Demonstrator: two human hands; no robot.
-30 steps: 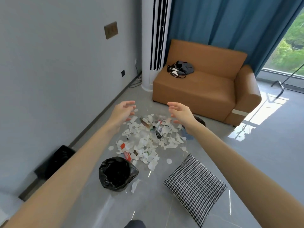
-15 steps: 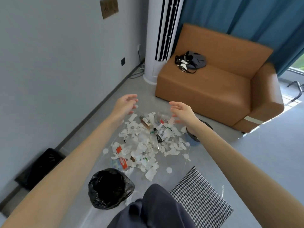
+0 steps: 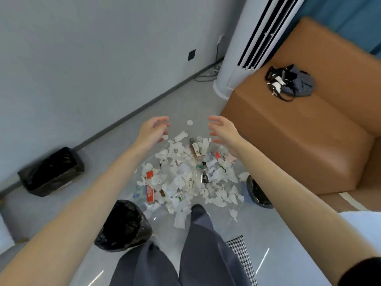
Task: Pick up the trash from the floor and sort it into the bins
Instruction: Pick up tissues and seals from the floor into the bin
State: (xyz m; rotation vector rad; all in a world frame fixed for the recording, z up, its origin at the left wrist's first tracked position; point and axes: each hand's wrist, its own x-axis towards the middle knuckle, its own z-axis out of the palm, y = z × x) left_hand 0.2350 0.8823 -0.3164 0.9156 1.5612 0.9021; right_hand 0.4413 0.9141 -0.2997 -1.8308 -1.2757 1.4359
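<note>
A heap of trash (image 3: 185, 178) lies on the grey floor: torn white paper, small bottles (image 3: 194, 150), red wrappers (image 3: 150, 193). My left hand (image 3: 153, 131) and my right hand (image 3: 223, 132) reach out above the far edge of the heap, palms facing each other, fingers loosely spread, holding nothing. Three bins with black liners stand around it: one (image 3: 123, 226) near my left leg, one (image 3: 51, 172) by the wall at left, one (image 3: 256, 193) partly hidden behind my right forearm.
A brown sofa (image 3: 309, 120) with a dark bag (image 3: 288, 83) on it stands at right. A white tower air conditioner (image 3: 245, 44) is in the corner. A checked cushion (image 3: 243, 256) lies by my right leg. My grey-trousered legs (image 3: 198, 254) stand at the heap's near edge.
I have stepped closer and my view has tilted down; my legs now show at the heap's edge. Both hands stay empty over the trash.
</note>
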